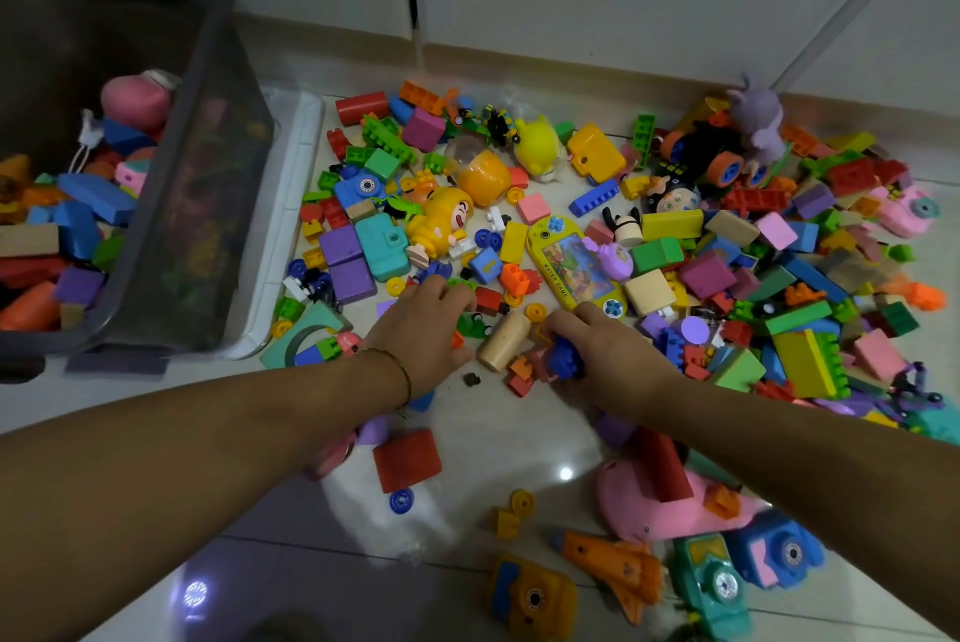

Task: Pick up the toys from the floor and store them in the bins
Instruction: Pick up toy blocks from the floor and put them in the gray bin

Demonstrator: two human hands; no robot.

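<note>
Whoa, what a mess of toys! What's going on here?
A person is tidying toys off the floor into a grey bin on their left, which already holds a layer of blocks. Both hands are down in the pile. The right hand grips a small blue piece. The left hand is curled over small bits beside a wooden peg, though whether it has hold of any is unclear. Most toys lie spread across the floor.
</note>
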